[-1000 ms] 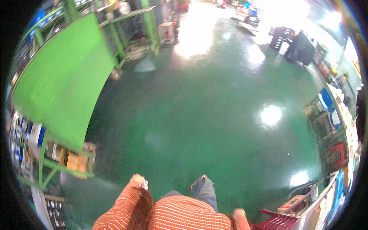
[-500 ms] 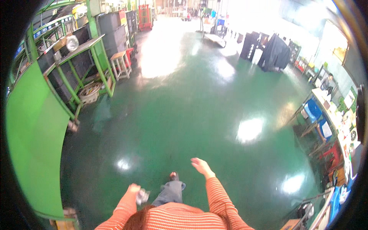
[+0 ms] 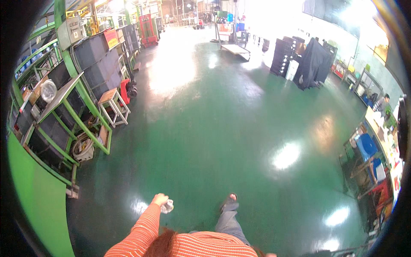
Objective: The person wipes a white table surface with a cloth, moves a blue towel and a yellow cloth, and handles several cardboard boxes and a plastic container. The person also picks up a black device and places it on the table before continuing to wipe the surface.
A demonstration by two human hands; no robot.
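Note:
My left hand [image 3: 160, 199] hangs forward of my body over the green floor, its fingers closed around a small crumpled whitish bundle [image 3: 167, 207]. Whether that bundle is cloth or plastic cannot be made out. At the lower edge only a sliver of skin shows, likely my right hand [image 3: 270, 255], with its fingers out of sight. One foot [image 3: 231, 198] in an open dark shoe is stepped forward to the right of my left hand.
Along the left stand a green panel [image 3: 36, 188], a green-framed bench [image 3: 72, 115] and a wooden-topped stool [image 3: 114, 105]. A flat trolley [image 3: 236, 51] stands ahead, with a dark covered stack [image 3: 314, 64] to its right. Blue bins [image 3: 366, 145] sit by the right-hand worktable, where a person [image 3: 382, 103] is.
I have moved forward, and the bench and stool are nearer. My left hand has swung forward with the bundle. My right hand has swung back to the lower edge, and the other foot leads.

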